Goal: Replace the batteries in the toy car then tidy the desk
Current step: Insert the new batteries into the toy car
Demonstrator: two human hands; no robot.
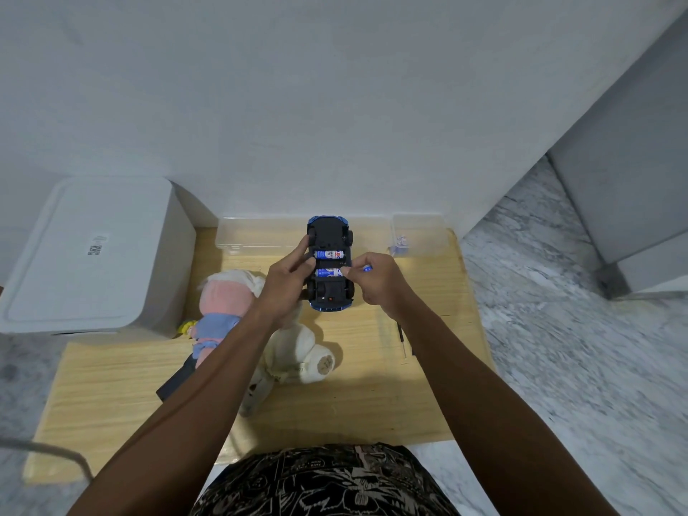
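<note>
A blue toy car (329, 232) is held upside down above the wooden desk (372, 396), its black underside facing me. Two blue batteries (329, 263) lie across the open battery compartment. My left hand (288, 279) grips the car's left side, fingers curled over the edge. My right hand (374, 279) is at the car's right side; its fingertip touches the end of the nearer battery, and it holds another blue battery (367, 268) against the palm. A thin black screwdriver (402, 338) lies on the desk under my right forearm.
Two plush toys, one pink and blue (219, 310) and one white (305, 351), lie on the desk's left half. Two clear plastic boxes (260, 232) (419, 234) stand along the back wall. A white bin (93, 255) stands left of the desk. A black flat object (177, 378) lies under my left arm.
</note>
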